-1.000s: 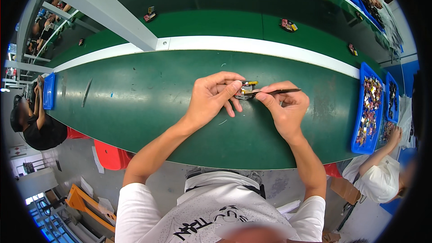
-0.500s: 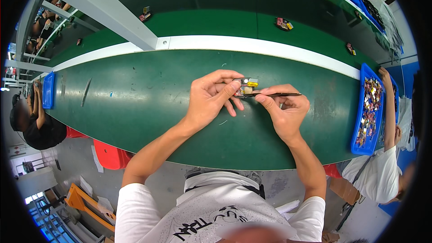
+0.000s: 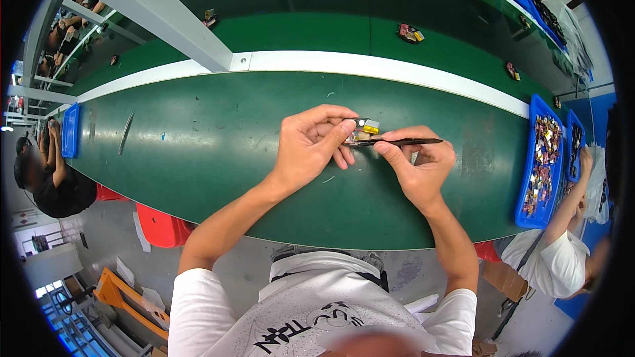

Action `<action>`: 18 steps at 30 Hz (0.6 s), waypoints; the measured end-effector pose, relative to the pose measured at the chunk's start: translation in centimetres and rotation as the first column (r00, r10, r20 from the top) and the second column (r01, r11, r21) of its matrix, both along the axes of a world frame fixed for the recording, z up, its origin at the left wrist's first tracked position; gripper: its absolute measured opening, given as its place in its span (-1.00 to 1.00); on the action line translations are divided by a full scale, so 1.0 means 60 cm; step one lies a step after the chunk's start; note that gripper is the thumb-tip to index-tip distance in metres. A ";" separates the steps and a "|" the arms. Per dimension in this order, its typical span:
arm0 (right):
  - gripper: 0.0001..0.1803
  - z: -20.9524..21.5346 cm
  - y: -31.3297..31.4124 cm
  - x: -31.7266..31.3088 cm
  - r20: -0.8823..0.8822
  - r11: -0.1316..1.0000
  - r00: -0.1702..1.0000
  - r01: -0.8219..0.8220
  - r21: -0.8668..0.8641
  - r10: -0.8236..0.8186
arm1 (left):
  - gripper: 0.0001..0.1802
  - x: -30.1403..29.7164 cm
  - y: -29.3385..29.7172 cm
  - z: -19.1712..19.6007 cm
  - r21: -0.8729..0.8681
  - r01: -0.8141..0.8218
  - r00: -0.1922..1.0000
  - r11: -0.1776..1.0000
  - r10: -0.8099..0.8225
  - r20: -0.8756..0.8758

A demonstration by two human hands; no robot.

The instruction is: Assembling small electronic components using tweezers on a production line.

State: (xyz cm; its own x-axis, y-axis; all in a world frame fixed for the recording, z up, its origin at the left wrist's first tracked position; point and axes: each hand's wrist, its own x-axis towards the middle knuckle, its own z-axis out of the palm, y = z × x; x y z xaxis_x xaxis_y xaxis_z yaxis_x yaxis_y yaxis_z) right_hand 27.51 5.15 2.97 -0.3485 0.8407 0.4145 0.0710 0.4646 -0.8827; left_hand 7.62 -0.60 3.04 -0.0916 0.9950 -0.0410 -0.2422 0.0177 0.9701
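Observation:
Above the middle of the green bench, my left hand (image 3: 307, 149) pinches a small electronic assembly (image 3: 363, 129) between thumb and fingers. The assembly has a dark shell, a yellow-wrapped part and a silvery piece at its edge. From the other side, my right hand (image 3: 418, 162) closes thumb and fingers on dark, slim tweezers (image 3: 413, 141). Their tip meets the lower part of the assembly, and the back end sticks out to the right past my fingers. Exactly what the tip touches is too small to make out.
A blue tray (image 3: 524, 201) full of small parts stands at the bench's right end, near a person in a white shirt. Another blue tray (image 3: 71, 131) is at the far left. Metal tweezers (image 3: 126, 133) lie left. Beyond the white rail (image 3: 317, 62), several assemblies sit on a green belt (image 3: 304, 33).
Assemblies on the belt have shifted slightly left. The person at right has drawn an arm back from the big tray's far end. My hands hold nearly the same place, the assembly slightly tilted.

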 end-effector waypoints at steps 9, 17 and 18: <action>-0.85 0.005 -0.003 -0.003 0.008 0.999 1.000 0.002 0.054 -0.003 | -0.76 0.001 0.001 -0.001 0.017 -0.038 0.998 0.999 0.038 -0.044; -0.84 0.004 -0.002 -0.005 0.025 0.991 1.000 -0.010 0.135 0.007 | -0.77 0.003 -0.001 -0.003 0.023 -0.031 0.997 0.999 0.032 -0.071; -0.84 0.004 -0.002 -0.006 0.025 0.991 1.000 -0.011 0.135 0.007 | -0.77 0.003 0.000 -0.004 0.026 -0.034 0.996 0.999 0.036 -0.082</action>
State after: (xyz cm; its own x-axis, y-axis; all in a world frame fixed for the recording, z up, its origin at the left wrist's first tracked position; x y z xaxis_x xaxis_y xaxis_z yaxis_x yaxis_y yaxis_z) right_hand 27.17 5.04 3.19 -0.3673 0.7744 0.5152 0.0874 0.5802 -0.8097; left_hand 7.83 -0.62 2.82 -0.1285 0.9917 -0.0073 -0.1617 -0.0137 0.9867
